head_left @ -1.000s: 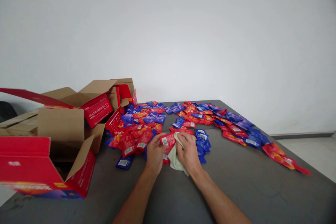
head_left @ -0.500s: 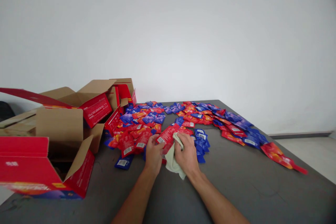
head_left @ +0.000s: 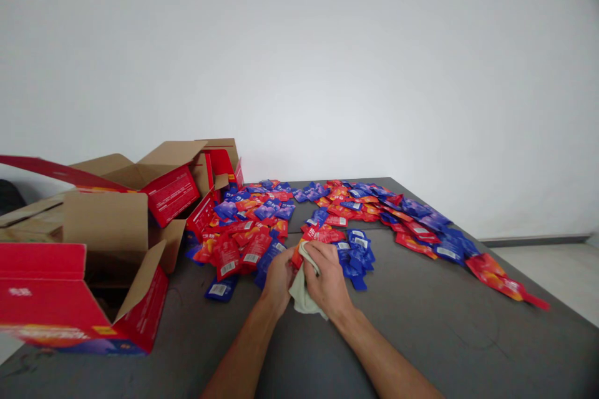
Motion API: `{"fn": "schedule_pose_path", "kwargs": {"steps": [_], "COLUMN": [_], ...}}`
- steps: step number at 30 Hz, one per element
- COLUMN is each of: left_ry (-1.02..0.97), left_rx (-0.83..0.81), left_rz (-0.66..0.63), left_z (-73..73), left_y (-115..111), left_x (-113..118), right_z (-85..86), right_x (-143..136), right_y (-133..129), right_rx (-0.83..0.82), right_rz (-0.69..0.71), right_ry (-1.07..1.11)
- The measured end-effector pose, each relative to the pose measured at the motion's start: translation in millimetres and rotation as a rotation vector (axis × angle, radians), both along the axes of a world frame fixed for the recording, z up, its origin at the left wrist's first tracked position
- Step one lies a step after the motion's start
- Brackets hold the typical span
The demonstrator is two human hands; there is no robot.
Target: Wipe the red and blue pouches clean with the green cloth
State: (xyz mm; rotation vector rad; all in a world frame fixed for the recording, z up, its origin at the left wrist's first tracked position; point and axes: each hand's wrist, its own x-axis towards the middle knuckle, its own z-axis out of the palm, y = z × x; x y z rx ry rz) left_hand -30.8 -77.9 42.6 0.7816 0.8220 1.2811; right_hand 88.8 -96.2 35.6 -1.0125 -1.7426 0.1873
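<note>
My left hand [head_left: 279,280] is closed on a red and orange packet [head_left: 296,257], most of which is hidden by my fingers and a cloth. In my right hand [head_left: 328,277] is the pale green cloth [head_left: 304,298], bunched against the packet, its lower end hanging over the table. Just beyond my hands lie red packets [head_left: 322,234]. Blue packets [head_left: 359,255] lie right of my right hand, and a heap of red and blue packets [head_left: 256,248] is left of my left hand.
An open red carton [head_left: 140,318] stands at the near left of the dark table [head_left: 412,336]. Behind it are more open cartons [head_left: 171,193]. A long band of overlapping packets [head_left: 416,230] runs along the right side. A white wall rises behind the table.
The packet in my left hand has turned from its barcoded red side to an orange-patterned part and is now mostly covered. My hands have come closer together, the cloth moving slightly left.
</note>
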Motion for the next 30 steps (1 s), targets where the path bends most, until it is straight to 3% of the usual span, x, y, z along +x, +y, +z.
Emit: {"fn": "schedule_pose_path", "kwargs": {"steps": [4, 9, 17, 20, 25, 28, 30], "left_ry": [0.021, 0.074, 0.129, 0.139, 0.201, 0.311, 0.488], "left_rx": [0.110, 0.192, 0.192, 0.225, 0.271, 0.327, 0.377], "left_rz": [0.051, -0.046, -0.069, -0.064, -0.017, 0.049, 0.140], "left_z": [1.4, -6.2, -2.6, -3.1, -13.4, -17.8, -18.7], "left_y": [-1, -1, -8, -8, 2, 6, 7], "left_x": [-6, -15, -3, -5, -14, -17, -18], "right_z": [3.8, 8.3, 8.8, 8.8, 7.0, 4.0, -0.9], "right_x": [0, -1, 31, 28, 1, -5, -2], "right_y": [-3, -5, 16, 13, -4, -6, -2], "right_rx": [-0.002, -0.020, 0.025, 0.027, -0.041, -0.073, -0.092], "right_rz": [0.051, 0.106, -0.204, -0.132, 0.142, 0.171, 0.126], "right_ry": [-0.076, -0.169, -0.096, -0.134, -0.250, -0.253, -0.233]}}
